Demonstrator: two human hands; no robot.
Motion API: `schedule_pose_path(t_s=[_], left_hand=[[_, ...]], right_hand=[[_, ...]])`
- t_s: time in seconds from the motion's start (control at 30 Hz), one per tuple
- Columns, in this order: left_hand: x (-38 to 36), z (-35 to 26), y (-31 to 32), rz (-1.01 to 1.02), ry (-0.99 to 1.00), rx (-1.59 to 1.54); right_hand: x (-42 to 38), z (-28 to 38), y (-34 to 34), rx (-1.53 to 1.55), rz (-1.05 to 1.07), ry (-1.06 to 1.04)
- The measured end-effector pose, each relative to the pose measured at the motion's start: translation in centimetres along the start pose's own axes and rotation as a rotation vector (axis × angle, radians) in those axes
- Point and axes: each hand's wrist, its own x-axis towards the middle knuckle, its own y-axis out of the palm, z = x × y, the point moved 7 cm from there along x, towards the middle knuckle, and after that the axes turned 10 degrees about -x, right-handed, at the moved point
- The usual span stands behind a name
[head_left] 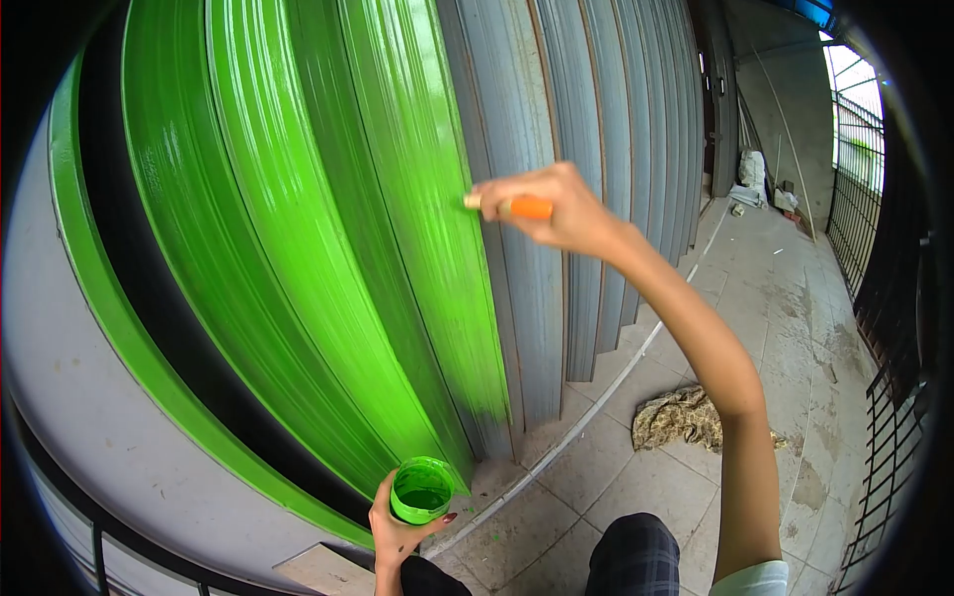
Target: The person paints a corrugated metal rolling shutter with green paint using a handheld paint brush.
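Gripping the brush (531,208), the right hand (566,207) is pointing it left at the green panel (422,199); the near left hand (394,536) is clasping the cup (418,515).

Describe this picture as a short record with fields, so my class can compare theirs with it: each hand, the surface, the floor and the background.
Left hand: holding a cup of green paint, open at the top
Right hand: gripping an orange-handled brush
Brush tip: at the coated section's right edge; contact unclear
Coated section: glossy green panels, patchy near the bottom right
Bare section: grey ribbed panels, to the right
Floor: pale tiles, with a crumpled cloth
Background: dark metal grille, far right
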Motion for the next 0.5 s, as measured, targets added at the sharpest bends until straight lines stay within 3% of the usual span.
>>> schedule_pose_path(t_s=[0.07,0.17,0.27,0.37,0.43,0.5], left_hand=[[-0.2,0.3,0.0,0.002,-0.012,-0.001],[-0.3,0.8,-0.1,0.0,-0.015,0.006],[-0.3,0.1,0.0,-0.006,-0.002,-0.003],[-0.4,-0.4,0.0,-0.001,-0.001,-0.006],[-0.4,-0.6,-0.1,0.003,0.009,0.011],[-0.4,-0.6,0.0,-0.005,0.003,0.002]], right_hand=[[3.4,-0.2,-4.1,-0.174,-0.238,-0.08],[2.2,-0.5,-3.2,-0.166,-0.284,-0.053],[-6.8,1.5,3.2,-0.179,-0.122,0.011],[-18.1,7.3,9.0,-0.182,0.158,0.004],[-24.5,10.9,12.0,-0.027,0.413,0.005],[-25.8,12.3,13.2,0.063,0.548,-0.035]])
